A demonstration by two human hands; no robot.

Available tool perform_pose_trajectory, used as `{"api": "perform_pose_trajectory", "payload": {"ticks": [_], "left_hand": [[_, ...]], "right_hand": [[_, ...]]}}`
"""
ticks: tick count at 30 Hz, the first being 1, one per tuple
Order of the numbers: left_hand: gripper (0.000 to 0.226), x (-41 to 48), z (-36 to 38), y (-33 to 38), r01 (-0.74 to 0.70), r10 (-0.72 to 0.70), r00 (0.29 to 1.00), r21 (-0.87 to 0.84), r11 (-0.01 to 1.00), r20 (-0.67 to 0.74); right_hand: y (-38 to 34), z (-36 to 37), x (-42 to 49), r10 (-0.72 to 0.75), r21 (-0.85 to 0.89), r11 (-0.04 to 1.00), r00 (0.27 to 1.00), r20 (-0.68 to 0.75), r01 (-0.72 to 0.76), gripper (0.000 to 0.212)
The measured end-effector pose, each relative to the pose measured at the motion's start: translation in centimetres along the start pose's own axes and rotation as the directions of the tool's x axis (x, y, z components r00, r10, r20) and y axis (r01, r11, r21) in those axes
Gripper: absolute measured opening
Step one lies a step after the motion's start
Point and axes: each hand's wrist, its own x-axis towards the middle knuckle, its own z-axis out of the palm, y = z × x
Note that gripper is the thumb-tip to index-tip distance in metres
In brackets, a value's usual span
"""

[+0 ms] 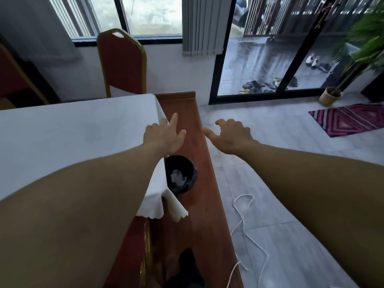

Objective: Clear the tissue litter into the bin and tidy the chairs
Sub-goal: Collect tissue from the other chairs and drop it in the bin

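A small black bin (182,173) stands on the raised wooden floor strip beside the table, with crumpled white tissue (176,176) inside it. My left hand (166,135) reaches out over the table's right corner, fingers spread and holding nothing. My right hand (228,135) hovers over the edge of the wooden strip, fingers loosely curled apart and empty. A red chair with a gold frame (122,61) stands at the far side of the white-clothed table (72,132). Part of another red chair (12,75) shows at the far left, and a third (133,242) is tucked under the near corner.
A wooden platform strip (195,204) runs along the table's right side. A white cord (243,221) lies looped on the grey tiled floor. A patterned rug (349,119) and a potted plant (330,96) sit at the right. Glass doors (259,59) show shoes outside.
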Motion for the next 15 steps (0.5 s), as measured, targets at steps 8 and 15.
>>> {"api": "perform_pose_trajectory", "payload": {"ticks": [8,15], "left_hand": [[0.068,7.2,-2.3,1.0,0.008,-0.008,1.0,-0.007,1.0,0.023],[0.064,12.8,-3.8,1.4,0.094,-0.094,0.995,-0.011,0.996,0.029]], "right_hand": [[0.5,-2.4,6.8,0.009,0.004,1.0,1.0,0.008,-0.009,0.086],[1.5,-3.8,14.6,-0.066,0.106,0.992,0.998,0.024,0.063,0.085]]}}
